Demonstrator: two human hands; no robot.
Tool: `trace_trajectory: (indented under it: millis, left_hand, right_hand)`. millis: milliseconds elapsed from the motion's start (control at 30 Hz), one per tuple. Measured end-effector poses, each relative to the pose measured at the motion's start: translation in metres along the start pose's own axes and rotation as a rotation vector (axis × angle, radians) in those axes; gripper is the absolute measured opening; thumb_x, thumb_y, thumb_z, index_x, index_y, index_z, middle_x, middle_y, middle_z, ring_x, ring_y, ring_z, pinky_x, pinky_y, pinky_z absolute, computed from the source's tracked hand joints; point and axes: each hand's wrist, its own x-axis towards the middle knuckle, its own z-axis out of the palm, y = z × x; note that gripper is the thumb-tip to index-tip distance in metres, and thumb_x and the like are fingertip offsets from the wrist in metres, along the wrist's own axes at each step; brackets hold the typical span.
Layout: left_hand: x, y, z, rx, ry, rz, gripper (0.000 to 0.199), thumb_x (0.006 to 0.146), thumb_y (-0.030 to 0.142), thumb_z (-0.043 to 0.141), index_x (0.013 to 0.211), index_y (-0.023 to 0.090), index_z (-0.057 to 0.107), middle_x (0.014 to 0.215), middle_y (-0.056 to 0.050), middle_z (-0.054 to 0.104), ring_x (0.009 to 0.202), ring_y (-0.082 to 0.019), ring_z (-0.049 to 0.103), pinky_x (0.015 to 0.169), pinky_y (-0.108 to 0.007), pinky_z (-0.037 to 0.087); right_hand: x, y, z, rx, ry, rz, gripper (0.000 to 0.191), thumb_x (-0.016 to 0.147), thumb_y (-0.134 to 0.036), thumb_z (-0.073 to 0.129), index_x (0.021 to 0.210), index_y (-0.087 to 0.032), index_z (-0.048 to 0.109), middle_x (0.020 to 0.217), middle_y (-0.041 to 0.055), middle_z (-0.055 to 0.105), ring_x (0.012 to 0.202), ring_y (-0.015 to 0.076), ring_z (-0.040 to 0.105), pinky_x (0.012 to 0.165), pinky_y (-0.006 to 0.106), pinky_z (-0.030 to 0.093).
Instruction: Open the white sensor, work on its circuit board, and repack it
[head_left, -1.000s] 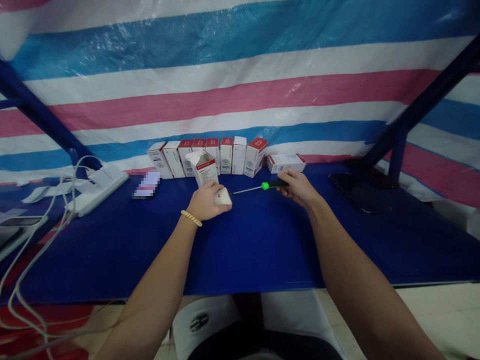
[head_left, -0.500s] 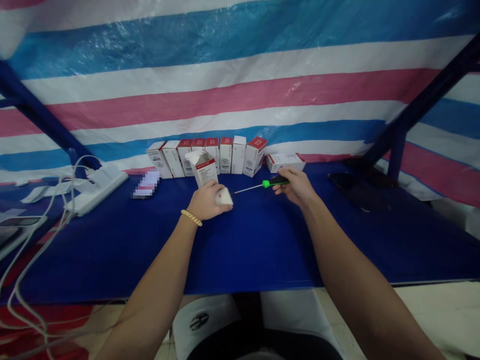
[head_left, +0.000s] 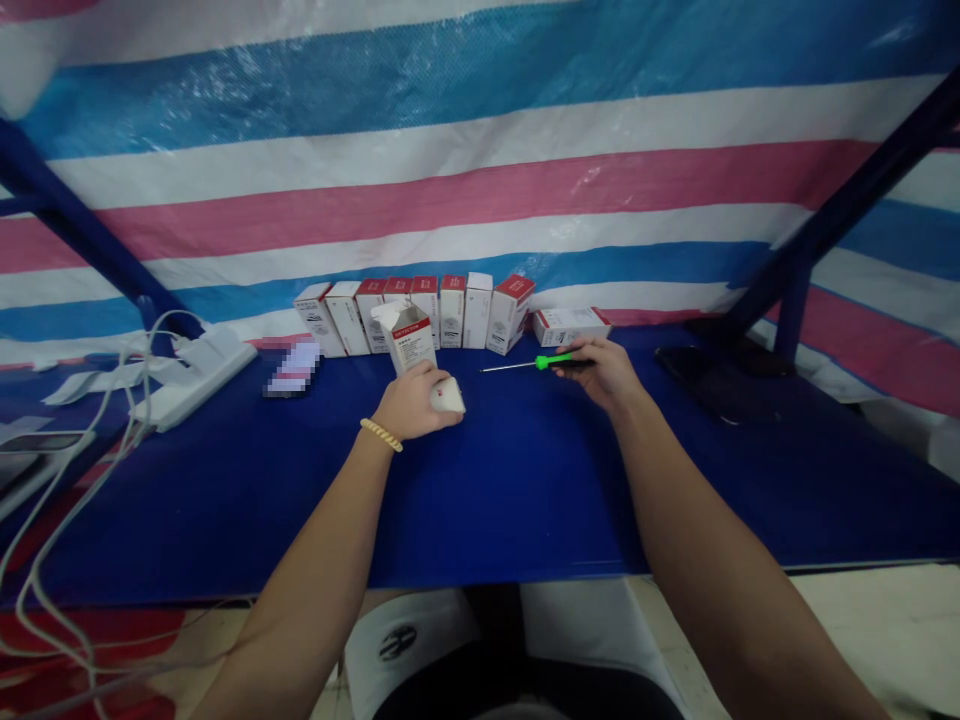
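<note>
Right grip (head_left: pixel 602 372) drew its clasped screwdriver (head_left: pixel 543 362) from left grip (head_left: pixel 409 404), clasping device (head_left: pixel 450 397), above blue tabletop (head_left: pixel 510 500), striped sheeting (head_left: pixel 450 140).

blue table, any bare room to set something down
Bare: the front middle between left forearm and right forearm; also between the power strip and left forearm. Crowded: the back, lined with boxes; tight between white piece and screwdriver.

Spreads as a blue tabletop (head_left: pixel 510 500). Supports boxes (head_left: pixel 452 318) along the far side, a white power strip (head_left: pixel 199 382) at left, a dark flat object (head_left: pixel 701 383) at right.
</note>
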Motion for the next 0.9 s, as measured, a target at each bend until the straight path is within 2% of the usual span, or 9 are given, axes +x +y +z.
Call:
trace_trajectory:
  millis: [133, 233, 433, 533, 600, 667, 700, 800, 900]
  left_hand:
    - [0.0, 0.002, 0.0, -0.01, 0.008, 0.015, 0.059, 0.063, 0.05, 0.074, 0.11, 0.016, 0.063, 0.106, -0.007, 0.059, 0.1, -0.027, 0.059, 0.09, -0.041, 0.048]
    - [0.0, 0.003, 0.001, -0.012, 0.011, 0.027, 0.06, 0.063, 0.05, 0.075, 0.11, 0.016, 0.063, 0.104, -0.007, 0.06, 0.099, -0.027, 0.059, 0.089, -0.041, 0.048]
    - [-0.001, 0.007, 0.004, -0.007, 0.014, 0.071, 0.058, 0.062, 0.049, 0.075, 0.109, 0.017, 0.063, 0.104, -0.007, 0.059, 0.096, -0.026, 0.059, 0.087, -0.04, 0.049]
    - [-0.001, 0.013, 0.005, -0.002, 0.018, 0.089, 0.057, 0.062, 0.049, 0.075, 0.109, 0.018, 0.063, 0.105, -0.007, 0.059, 0.096, -0.025, 0.06, 0.084, -0.038, 0.05]
    - [-0.001, 0.018, 0.006, 0.002, 0.017, 0.096, 0.059, 0.061, 0.05, 0.075, 0.109, 0.018, 0.063, 0.106, -0.007, 0.059, 0.096, -0.026, 0.06, 0.082, -0.037, 0.051]
    - [-0.002, 0.022, 0.006, 0.003, 0.015, 0.106, 0.06, 0.06, 0.05, 0.075, 0.11, 0.018, 0.063, 0.106, -0.007, 0.059, 0.095, -0.025, 0.061, 0.08, -0.037, 0.051]
    - [-0.002, 0.023, 0.007, 0.002, 0.016, 0.111, 0.061, 0.06, 0.05, 0.075, 0.11, 0.018, 0.063, 0.106, -0.006, 0.058, 0.094, -0.025, 0.061, 0.079, -0.038, 0.052]
    - [-0.002, 0.026, 0.008, -0.005, 0.026, 0.118, 0.06, 0.06, 0.049, 0.075, 0.11, 0.019, 0.063, 0.106, -0.006, 0.058, 0.092, -0.025, 0.061, 0.079, -0.038, 0.052]
    - [-0.002, 0.026, 0.007, -0.006, 0.031, 0.117, 0.057, 0.06, 0.048, 0.076, 0.108, 0.02, 0.063, 0.104, -0.006, 0.059, 0.091, -0.025, 0.061, 0.077, -0.038, 0.051]
  right_hand:
    - [0.002, 0.008, 0.001, -0.082, 0.011, -0.013, 0.025, 0.054, -0.019, 0.068, 0.069, -0.018, 0.049, 0.082, 0.0052, 0.062, 0.077, 0.0214, 0.066, 0.07, 0.042, 0.056]
    - [0.003, 0.013, 0.001, -0.226, 0.001, -0.032, 0.031, 0.05, -0.023, 0.074, 0.073, -0.018, 0.054, 0.084, 0.0065, 0.064, 0.072, 0.0193, 0.064, 0.069, 0.041, 0.057]
    - [0.007, 0.014, -0.008, -0.803, 0.031, -0.173, 0.037, 0.05, -0.021, 0.077, 0.084, -0.015, 0.065, 0.083, 0.007, 0.068, 0.079, 0.0218, 0.065, 0.078, 0.041, 0.053]
    - [0.006, 0.011, -0.007, -1.016, 0.034, -0.187, 0.033, 0.055, -0.018, 0.073, 0.088, -0.016, 0.068, 0.086, 0.0083, 0.071, 0.08, 0.0227, 0.065, 0.082, 0.042, 0.051]
    - [0.003, 0.008, 0.001, -1.104, 0.04, -0.284, 0.025, 0.06, -0.019, 0.071, 0.085, -0.017, 0.07, 0.09, 0.0096, 0.071, 0.088, 0.0252, 0.065, 0.087, 0.044, 0.048]
    - [-0.004, 0.007, 0.015, -1.082, -0.035, -0.393, 0.015, 0.067, -0.024, 0.067, 0.081, -0.019, 0.072, 0.091, 0.0093, 0.072, 0.093, 0.0258, 0.064, 0.09, 0.044, 0.046]
    - [-0.008, 0.007, 0.023, -1.023, -0.119, -0.41, 0.014, 0.071, -0.027, 0.065, 0.08, -0.019, 0.072, 0.089, 0.0083, 0.072, 0.091, 0.0246, 0.064, 0.088, 0.043, 0.047]
    - [-0.021, 0.011, 0.05, -0.792, -0.417, -0.305, 0.017, 0.076, -0.032, 0.062, 0.081, -0.02, 0.073, 0.082, 0.0049, 0.072, 0.076, 0.0194, 0.064, 0.074, 0.035, 0.05]
    - [-0.032, 0.018, 0.067, -0.679, -0.553, -0.227, 0.017, 0.075, -0.033, 0.063, 0.08, -0.019, 0.072, 0.077, 0.0032, 0.071, 0.07, 0.0161, 0.062, 0.067, 0.032, 0.048]
